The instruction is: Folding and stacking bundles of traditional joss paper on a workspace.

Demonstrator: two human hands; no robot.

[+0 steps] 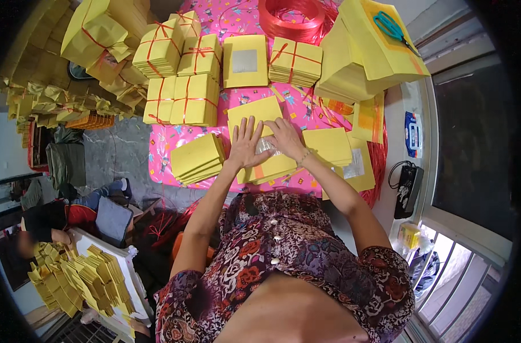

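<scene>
My left hand [246, 146] lies flat, fingers stretched, on a yellow paper stack [255, 112] in the middle of the table. Beside it my right hand [285, 139] presses flat on the same stack, fingers slightly spread. A silvery patch [265, 147] shows between the hands; the palms hide part of the paper. Left of them sits a slightly fanned yellow stack [197, 158], and to the right another yellow stack [327, 146]. Beyond the hands stand a yellow pile topped by a silver square [245, 60] and a paper bundle tied with red ribbon [295, 60].
Several ribbon-tied bundles [199, 57] stand at the far left of the pink tablecloth [161, 150]. A red ribbon roll [291, 22] lies at the back. Teal-handled scissors [388, 26] rest on a tall yellow stack [343, 60]. At lower left, a person sits by a table [136, 280] of yellow paper.
</scene>
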